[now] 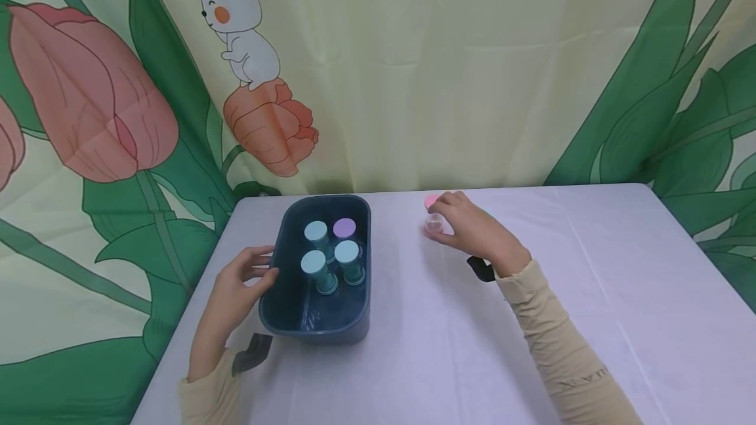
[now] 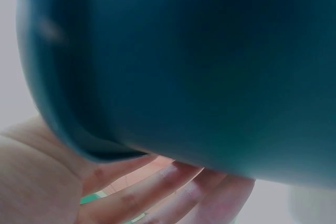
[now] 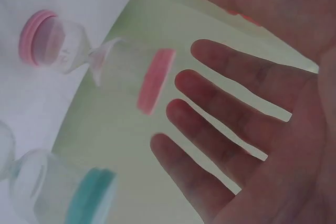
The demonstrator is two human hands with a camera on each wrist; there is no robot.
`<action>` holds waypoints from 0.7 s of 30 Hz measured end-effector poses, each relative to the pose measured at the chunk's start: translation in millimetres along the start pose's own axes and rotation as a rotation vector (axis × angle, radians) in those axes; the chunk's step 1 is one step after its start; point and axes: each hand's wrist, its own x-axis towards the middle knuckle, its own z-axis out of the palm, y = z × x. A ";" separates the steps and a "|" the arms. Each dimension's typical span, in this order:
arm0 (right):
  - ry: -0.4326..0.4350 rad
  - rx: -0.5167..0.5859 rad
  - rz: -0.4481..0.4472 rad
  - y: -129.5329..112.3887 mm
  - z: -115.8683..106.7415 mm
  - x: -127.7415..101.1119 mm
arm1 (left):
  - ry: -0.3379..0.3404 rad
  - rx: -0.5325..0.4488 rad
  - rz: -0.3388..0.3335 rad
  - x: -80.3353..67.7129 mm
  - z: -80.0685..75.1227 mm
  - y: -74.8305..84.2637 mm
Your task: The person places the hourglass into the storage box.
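My left hand (image 1: 239, 287) is at the left side of a dark blue bin (image 1: 277, 320), with its fingertips right at the rim. In the left wrist view the bin's wall (image 2: 210, 77) fills most of the picture, and relaxed fingers (image 2: 152, 192) show along it. Several sand timers stand inside, most with teal caps (image 1: 313, 262) and one with a purple cap (image 1: 344, 228). My right hand (image 1: 472, 228) reaches to a pink-capped sand timer (image 1: 434, 223) on the table. Its fingers (image 3: 231, 108) are straight and spread beside that timer (image 3: 113, 59). A teal-capped sand timer (image 3: 42, 182) stands close by, hidden in the head view.
A white cloth covers the table (image 1: 449, 359). Its far edge meets a pale curtain (image 1: 425, 84) printed with tulips, a rabbit and a carrot. Dark straps (image 1: 252, 354) are on both wrists, below beige sleeves (image 1: 549, 320).
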 end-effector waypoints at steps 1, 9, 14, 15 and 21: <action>0.005 -0.006 -0.001 2.0 0.4 -1.2 | -0.001 0.000 0.000 -0.2 0.1 0.1; -0.022 -0.052 0.068 15.0 0.0 -8.5 | -0.002 -0.004 -0.003 -0.3 0.4 -0.1; -0.042 -0.064 0.106 23.9 1.0 -11.7 | -0.001 -0.007 -0.003 0.1 0.3 -0.3; -0.045 -0.066 0.111 25.8 1.0 -12.4 | -0.002 -0.005 -0.001 0.0 0.4 -0.7; -0.054 -0.070 0.148 32.8 -4.8 -19.0 | -0.005 -0.004 -0.001 0.5 0.7 -1.1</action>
